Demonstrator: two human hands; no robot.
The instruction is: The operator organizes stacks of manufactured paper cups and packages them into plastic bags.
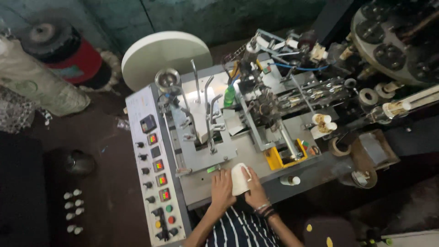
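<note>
Bare grey machine deck (206, 187) at lower centre gives passing room; upright metal rods (208, 114) at centre and the control panel (155, 169) at left crowd it.

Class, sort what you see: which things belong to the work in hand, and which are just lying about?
In hand:
white paper cup
left hand
right hand
grey metal machine bed

Lying about:
small white bottle
brown tape roll
large white paper reel

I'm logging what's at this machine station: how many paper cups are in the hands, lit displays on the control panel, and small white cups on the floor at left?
White paper cup held between left hand and right hand: 1
Lit red displays on the grey control panel: 4
Small white cups on floor: 8
Total: 13
</note>
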